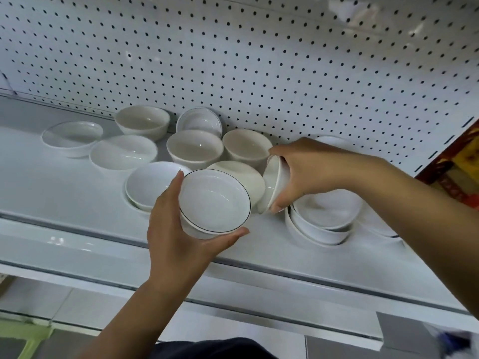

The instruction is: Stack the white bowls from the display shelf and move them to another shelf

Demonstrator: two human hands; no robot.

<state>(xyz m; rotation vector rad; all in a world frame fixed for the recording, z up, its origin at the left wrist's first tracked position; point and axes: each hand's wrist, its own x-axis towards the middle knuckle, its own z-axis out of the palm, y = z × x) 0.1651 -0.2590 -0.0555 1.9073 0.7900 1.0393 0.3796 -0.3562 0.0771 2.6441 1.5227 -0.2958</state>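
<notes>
Shelf: the white display shelf (39, 182) in front of you carries the loose bowls, backed by a perforated panel (233, 60)
Far left: two shallow white bowls (72, 137) sit upright, just beside each other
Middle: deep cream bowls (194, 147) stand upright near the panel; a thin-rimmed bowl (199, 120) leans against it behind them
Your left hand (176, 237): you cup the black-rimmed bowl (215, 200) from its left side, digits spread round its wall
Black-rimmed bowl: upright, held over the shelf's front part, just beside the tilted bowl
Your right hand (311, 172): fingers pressed together, you pinch the plain white bowl (274, 182) across its rim, tipped on edge with its mouth facing left
Right: a nested bowl stack (324, 221) rests on the shelf beneath your right wrist
</notes>
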